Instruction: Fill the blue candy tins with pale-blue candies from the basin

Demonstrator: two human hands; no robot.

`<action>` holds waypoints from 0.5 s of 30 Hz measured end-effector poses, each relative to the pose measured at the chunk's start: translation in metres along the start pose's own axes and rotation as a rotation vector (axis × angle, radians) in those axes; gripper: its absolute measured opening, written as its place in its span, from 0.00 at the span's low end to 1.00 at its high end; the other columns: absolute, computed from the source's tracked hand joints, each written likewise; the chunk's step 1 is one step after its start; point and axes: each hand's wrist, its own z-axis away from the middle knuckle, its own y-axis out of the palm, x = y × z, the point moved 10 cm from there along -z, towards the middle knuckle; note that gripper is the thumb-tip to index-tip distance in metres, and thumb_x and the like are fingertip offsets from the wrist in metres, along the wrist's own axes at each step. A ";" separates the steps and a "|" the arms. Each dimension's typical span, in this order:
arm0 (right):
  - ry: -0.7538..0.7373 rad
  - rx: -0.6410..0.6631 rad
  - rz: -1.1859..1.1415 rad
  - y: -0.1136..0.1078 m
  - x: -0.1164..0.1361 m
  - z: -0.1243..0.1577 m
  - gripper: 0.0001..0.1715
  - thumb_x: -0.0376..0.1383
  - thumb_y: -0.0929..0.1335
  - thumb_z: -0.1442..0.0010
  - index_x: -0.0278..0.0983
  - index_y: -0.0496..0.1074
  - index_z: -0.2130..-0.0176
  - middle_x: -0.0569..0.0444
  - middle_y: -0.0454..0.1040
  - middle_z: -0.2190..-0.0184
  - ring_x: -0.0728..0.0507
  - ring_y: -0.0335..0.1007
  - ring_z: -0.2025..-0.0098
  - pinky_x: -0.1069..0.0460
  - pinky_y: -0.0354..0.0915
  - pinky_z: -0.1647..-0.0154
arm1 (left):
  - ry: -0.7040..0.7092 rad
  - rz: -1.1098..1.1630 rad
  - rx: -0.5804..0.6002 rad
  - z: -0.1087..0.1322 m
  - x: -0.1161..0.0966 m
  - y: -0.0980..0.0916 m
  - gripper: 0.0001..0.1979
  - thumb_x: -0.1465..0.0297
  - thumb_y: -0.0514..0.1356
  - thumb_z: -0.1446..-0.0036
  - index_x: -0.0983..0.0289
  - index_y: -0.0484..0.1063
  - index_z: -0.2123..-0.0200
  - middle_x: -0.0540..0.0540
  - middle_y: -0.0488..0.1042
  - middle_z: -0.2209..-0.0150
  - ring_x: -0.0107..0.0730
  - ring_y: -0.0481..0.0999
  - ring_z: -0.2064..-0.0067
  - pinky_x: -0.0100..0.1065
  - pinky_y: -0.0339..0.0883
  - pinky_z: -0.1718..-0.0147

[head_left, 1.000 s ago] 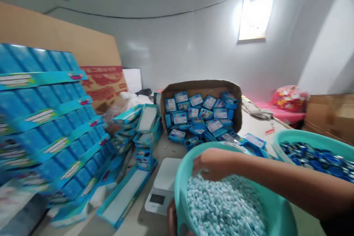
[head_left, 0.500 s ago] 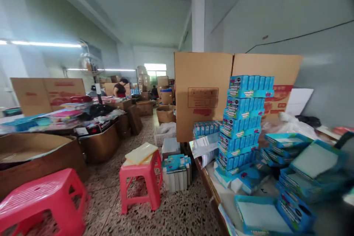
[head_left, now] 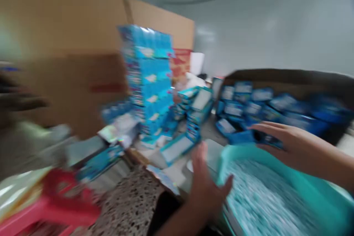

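Observation:
My left hand is held over the near table edge, left of a turquoise tub. Its fingers are spread and hold nothing. Many small pale pieces, too blurred to name, fill the tub. Above its far rim, my right hand has thumb and fingers around a small blue box, partly hidden and smeared by motion. Behind that hand, a large open carton holds several blue printed boxes. An open blue display tray with a pale inside lies beyond my left hand.
A tall stack of filled blue display boxes stands on the table before a big cardboard sheet. More trays are piled to its right. At lower left are a red stool and bundled flat cardboard on the speckled floor.
The view has swung right and down, so the box stack now sits further left. Both my hands, the turquoise tub and the carton of blue boxes have come into view.

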 end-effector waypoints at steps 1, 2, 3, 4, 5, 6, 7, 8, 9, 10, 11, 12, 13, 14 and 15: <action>-0.025 0.089 0.052 -0.005 0.010 0.023 0.26 0.50 0.70 0.43 0.52 0.73 0.45 0.47 0.76 0.51 0.33 0.73 0.52 0.38 0.69 0.53 | 0.083 -0.193 -0.045 -0.010 -0.011 -0.001 0.55 0.49 0.65 0.52 0.61 0.38 0.30 0.63 0.36 0.29 0.53 0.32 0.28 0.56 0.32 0.32; -0.034 0.203 0.053 -0.005 0.021 0.039 0.26 0.47 0.69 0.40 0.50 0.71 0.43 0.49 0.75 0.49 0.34 0.73 0.51 0.39 0.69 0.51 | 0.177 -0.345 -0.005 -0.021 -0.023 0.008 0.55 0.50 0.67 0.55 0.63 0.43 0.31 0.66 0.43 0.30 0.57 0.39 0.29 0.58 0.34 0.33; -0.042 0.273 0.015 -0.005 0.032 0.049 0.25 0.44 0.68 0.38 0.48 0.70 0.42 0.49 0.74 0.49 0.37 0.72 0.51 0.42 0.70 0.51 | 0.264 -0.431 0.136 -0.031 -0.032 0.027 0.53 0.50 0.69 0.57 0.63 0.50 0.33 0.65 0.53 0.33 0.60 0.48 0.31 0.59 0.39 0.34; -0.064 0.315 -0.043 -0.005 0.043 0.054 0.25 0.42 0.67 0.38 0.46 0.69 0.42 0.50 0.74 0.50 0.39 0.72 0.52 0.44 0.70 0.51 | 0.333 -0.457 0.304 -0.039 -0.039 0.047 0.47 0.50 0.68 0.57 0.61 0.59 0.37 0.63 0.63 0.38 0.58 0.58 0.36 0.57 0.47 0.36; -0.074 0.320 -0.099 -0.005 0.049 0.054 0.24 0.41 0.67 0.37 0.44 0.69 0.42 0.50 0.74 0.51 0.40 0.72 0.51 0.45 0.69 0.50 | 0.350 -0.435 0.429 -0.048 -0.043 0.062 0.36 0.51 0.66 0.52 0.60 0.66 0.42 0.60 0.71 0.45 0.52 0.67 0.43 0.51 0.58 0.40; -0.051 0.264 -0.134 -0.008 0.047 0.052 0.24 0.40 0.68 0.37 0.43 0.69 0.42 0.50 0.73 0.50 0.41 0.71 0.49 0.45 0.67 0.47 | 0.319 -0.420 0.491 -0.060 -0.044 0.072 0.27 0.53 0.64 0.48 0.60 0.71 0.49 0.57 0.76 0.53 0.46 0.73 0.51 0.45 0.66 0.48; 0.018 0.164 -0.155 -0.013 0.035 0.050 0.26 0.39 0.68 0.38 0.43 0.68 0.41 0.50 0.72 0.48 0.41 0.68 0.46 0.45 0.66 0.45 | 0.274 -0.403 0.499 -0.073 -0.043 0.078 0.23 0.52 0.63 0.48 0.61 0.74 0.54 0.55 0.77 0.60 0.43 0.75 0.58 0.41 0.69 0.55; 0.123 0.044 -0.174 -0.018 0.015 0.051 0.27 0.40 0.69 0.39 0.42 0.67 0.41 0.49 0.70 0.46 0.40 0.66 0.44 0.44 0.66 0.44 | 0.225 -0.375 0.488 -0.087 -0.041 0.083 0.22 0.52 0.64 0.49 0.62 0.75 0.57 0.54 0.77 0.63 0.40 0.75 0.62 0.38 0.70 0.60; 0.272 -0.062 -0.200 -0.020 -0.013 0.057 0.29 0.41 0.69 0.39 0.41 0.66 0.40 0.48 0.70 0.45 0.40 0.65 0.43 0.45 0.67 0.45 | 0.180 -0.316 0.457 -0.101 -0.039 0.088 0.23 0.51 0.65 0.50 0.63 0.76 0.58 0.54 0.78 0.64 0.39 0.75 0.63 0.36 0.70 0.63; 0.445 -0.128 -0.245 -0.015 -0.044 0.067 0.28 0.43 0.68 0.38 0.40 0.66 0.40 0.47 0.70 0.45 0.40 0.67 0.44 0.45 0.69 0.49 | 0.140 -0.224 0.427 -0.114 -0.036 0.094 0.25 0.51 0.66 0.52 0.64 0.76 0.58 0.54 0.78 0.62 0.39 0.76 0.62 0.36 0.70 0.64; 0.625 -0.096 -0.329 0.003 -0.075 0.080 0.27 0.45 0.65 0.36 0.38 0.66 0.41 0.45 0.72 0.47 0.41 0.70 0.48 0.46 0.71 0.53 | 0.101 -0.109 0.397 -0.126 -0.032 0.101 0.26 0.52 0.67 0.53 0.64 0.76 0.57 0.55 0.78 0.60 0.40 0.76 0.61 0.36 0.70 0.62; 0.780 -0.023 -0.381 0.026 -0.100 0.094 0.27 0.48 0.60 0.33 0.36 0.68 0.43 0.44 0.73 0.50 0.41 0.73 0.53 0.45 0.72 0.55 | 0.048 0.032 0.388 -0.135 -0.025 0.109 0.27 0.53 0.68 0.54 0.64 0.75 0.55 0.56 0.78 0.58 0.40 0.77 0.59 0.37 0.70 0.61; 0.864 0.052 -0.360 0.045 -0.118 0.105 0.28 0.48 0.56 0.31 0.34 0.71 0.47 0.44 0.75 0.52 0.41 0.73 0.55 0.44 0.72 0.54 | -0.016 0.174 0.401 -0.141 -0.016 0.119 0.28 0.54 0.69 0.55 0.64 0.74 0.54 0.57 0.78 0.56 0.41 0.77 0.58 0.38 0.71 0.60; 0.893 0.078 -0.322 0.060 -0.132 0.113 0.29 0.47 0.55 0.31 0.32 0.74 0.52 0.42 0.76 0.54 0.39 0.73 0.55 0.41 0.70 0.52 | -0.074 0.289 0.428 -0.145 -0.007 0.129 0.29 0.55 0.69 0.55 0.64 0.73 0.53 0.57 0.78 0.55 0.41 0.78 0.57 0.39 0.71 0.59; 0.900 0.090 -0.284 0.073 -0.140 0.119 0.27 0.46 0.57 0.32 0.31 0.75 0.56 0.41 0.76 0.56 0.37 0.73 0.54 0.38 0.68 0.49 | -0.124 0.375 0.459 -0.147 0.001 0.137 0.29 0.56 0.70 0.57 0.64 0.73 0.53 0.58 0.78 0.55 0.41 0.78 0.57 0.39 0.72 0.58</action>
